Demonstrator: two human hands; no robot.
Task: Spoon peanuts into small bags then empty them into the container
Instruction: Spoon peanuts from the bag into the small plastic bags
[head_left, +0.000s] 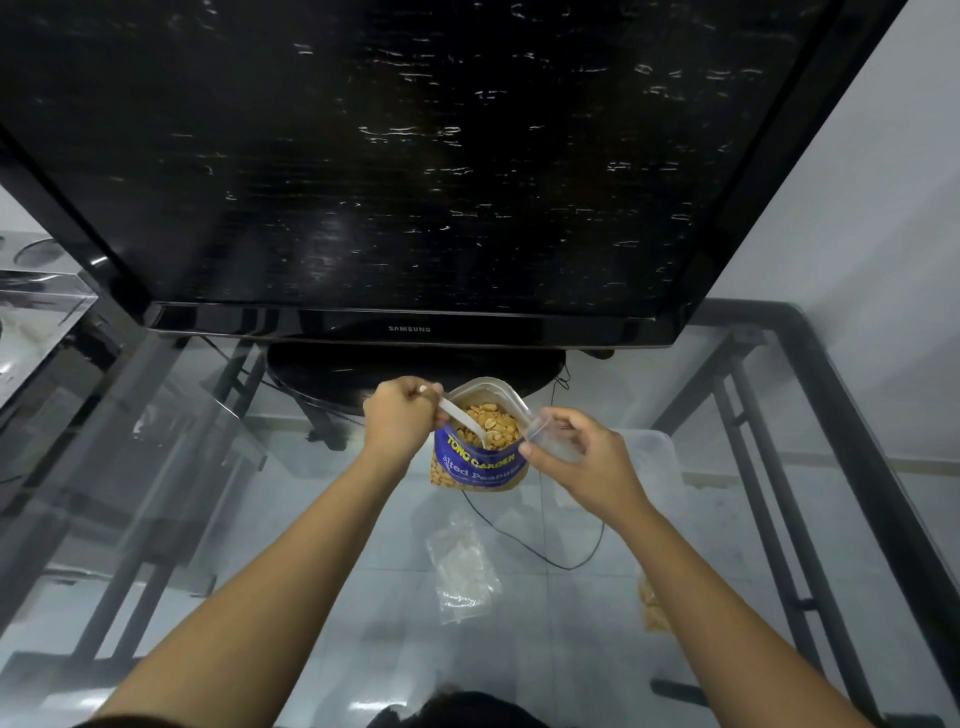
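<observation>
While the left hand (400, 418) grips a white plastic spoon (464, 420), fingers curled round its handle, the spoon's bowl dips into the peanuts (491, 422) in an open blue peanut packet (475, 457) standing on the glass table (260, 597). Just beside the packet's right edge, the right hand (582, 460) pinches a small clear bag (553, 436) and holds it up. Nearer the person, another clear bag (465, 571) lies flat on the glass. A translucent container (654, 457) sits behind the right hand. A black television (410, 156) stands beyond the packet.
</observation>
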